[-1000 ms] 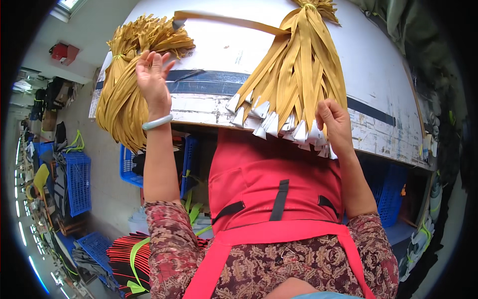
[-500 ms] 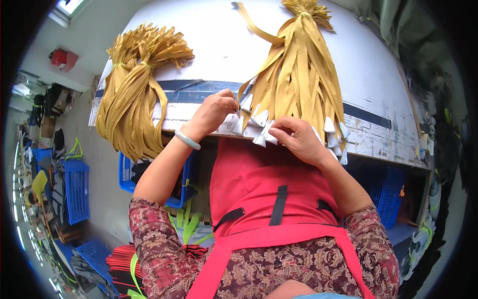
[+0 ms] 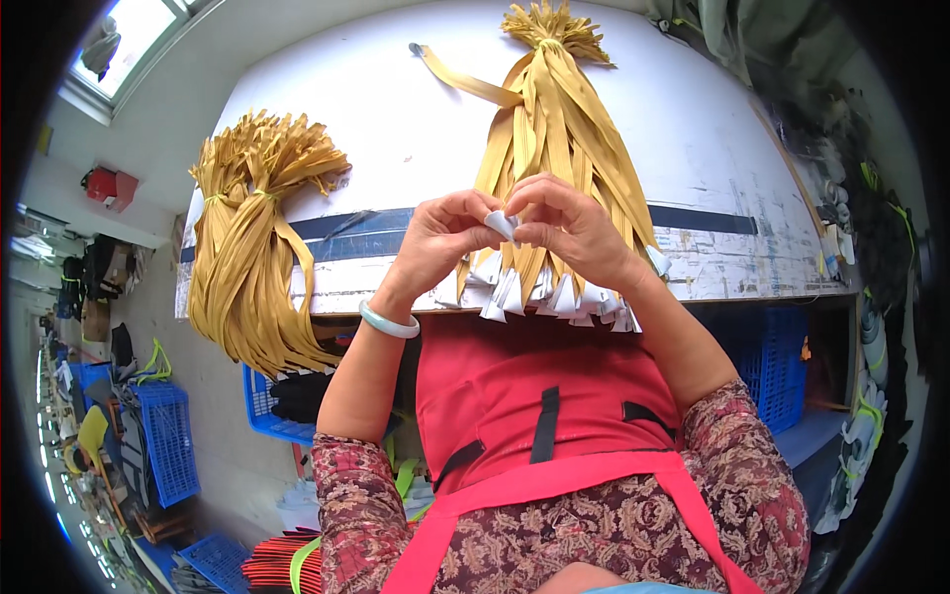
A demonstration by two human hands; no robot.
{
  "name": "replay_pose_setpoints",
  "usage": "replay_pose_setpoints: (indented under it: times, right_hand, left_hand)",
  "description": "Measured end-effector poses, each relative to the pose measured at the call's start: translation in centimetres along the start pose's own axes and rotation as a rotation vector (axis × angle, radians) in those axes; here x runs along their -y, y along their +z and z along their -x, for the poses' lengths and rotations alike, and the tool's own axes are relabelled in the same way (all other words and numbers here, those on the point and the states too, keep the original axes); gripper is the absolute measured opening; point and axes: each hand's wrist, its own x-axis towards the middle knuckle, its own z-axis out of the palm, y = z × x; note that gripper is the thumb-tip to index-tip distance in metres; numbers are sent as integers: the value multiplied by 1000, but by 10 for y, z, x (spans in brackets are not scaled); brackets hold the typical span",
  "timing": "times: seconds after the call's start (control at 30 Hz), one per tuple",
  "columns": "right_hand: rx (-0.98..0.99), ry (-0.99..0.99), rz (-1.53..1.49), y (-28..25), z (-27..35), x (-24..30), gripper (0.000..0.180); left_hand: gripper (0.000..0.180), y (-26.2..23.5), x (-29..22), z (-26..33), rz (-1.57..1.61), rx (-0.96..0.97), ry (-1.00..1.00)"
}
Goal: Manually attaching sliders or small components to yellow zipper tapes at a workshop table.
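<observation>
Both hands meet in front of a tied bundle of mustard-yellow flat straps [image 3: 572, 139] on the table. A small white tab [image 3: 500, 226] is pinched between the thumb and fingers of my left hand [image 3: 440, 243]. Thumb and index finger of my right hand [image 3: 579, 236] close on the tab's other side. Whether a strap runs into this tab is hidden by the fingers. Below the hands, the bundle's near ends carry several white folded tabs [image 3: 507, 293] along the table's front edge. The far end is tied and frayed out.
Another bundle of yellow straps [image 3: 245, 257] hangs over the front edge of the white table [image 3: 366, 129] at left. Dark tape [image 3: 708, 220] crosses the tabletop. Blue crates stand under the table at left [image 3: 259, 408] and right [image 3: 777, 366]. A red box [image 3: 109, 188] is on the wall.
My hands have come together and risen a little above the strap ends, now both on one white tab. Before, they were apart among the tabs. The view has shifted slightly.
</observation>
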Motion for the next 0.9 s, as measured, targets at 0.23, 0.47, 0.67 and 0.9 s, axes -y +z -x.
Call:
replay_pose_setpoints:
  times: [0.23,0.47,0.67,0.9]
  right_hand:
    - [13,237,-127,-4,-1,2,17]
    - [-88,211,-268,-10,1,-4,16]
    - [46,229,-275,-21,-1,-7,13]
    - [-180,200,-48,-1,5,-1,9]
  left_hand:
    - [10,6,9,-13,110,-42,4]
    - [14,14,14,-14,153,-85,-28]
    - [15,12,8,-10,144,16,-74]
    - [11,34,6,-5,-192,-284,45]
